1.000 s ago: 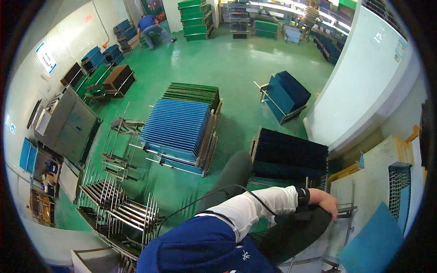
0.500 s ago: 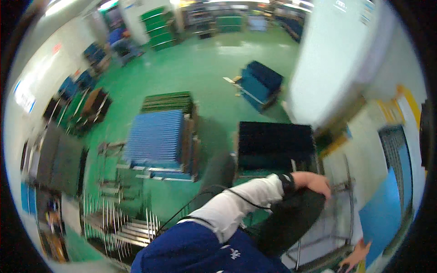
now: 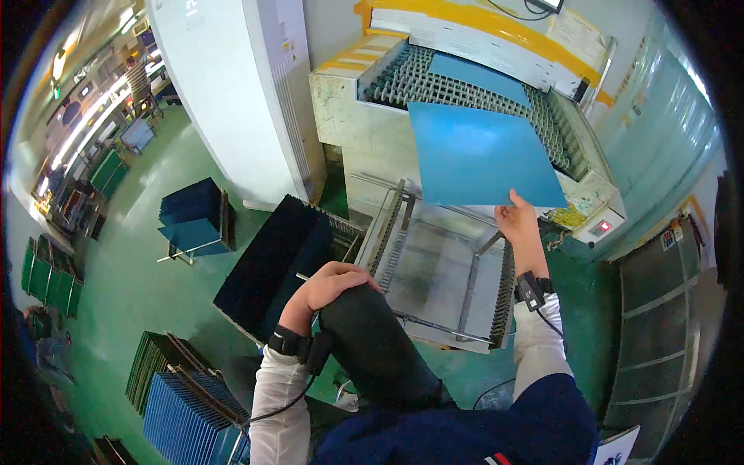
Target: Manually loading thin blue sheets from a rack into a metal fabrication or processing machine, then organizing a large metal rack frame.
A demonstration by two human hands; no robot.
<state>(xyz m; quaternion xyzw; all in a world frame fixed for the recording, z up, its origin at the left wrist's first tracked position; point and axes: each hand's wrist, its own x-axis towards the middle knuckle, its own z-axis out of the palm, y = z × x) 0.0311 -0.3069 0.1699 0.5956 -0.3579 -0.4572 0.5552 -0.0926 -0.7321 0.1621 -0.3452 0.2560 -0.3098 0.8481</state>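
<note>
My right hand (image 3: 518, 218) grips the near edge of a flat blue panel (image 3: 480, 151), thumb on top. The panel's far part lies over the front of a roller conveyor (image 3: 546, 128). Farther in, a second blue panel (image 3: 477, 76) lies on the rollers. My left hand (image 3: 335, 285) rests on my bent knee (image 3: 360, 325), fingers stretched over it and holding nothing. Between my knee and the machine stands a slotted metal rack (image 3: 434, 271), partly under the held panel.
Left of my knee is a rack of dark panels (image 3: 271, 256); another panel rack (image 3: 194, 217) stands farther left. Blue panels (image 3: 190, 418) fill a rack at lower left. A white cabinet (image 3: 232, 93) rises beside the machine. A grey framed panel (image 3: 659, 341) stands at right.
The view has swung right toward the conveyor. My right hand, earlier low at the right edge by a blue panel, now shows clearly gripping it. My left hand is still on my knee.
</note>
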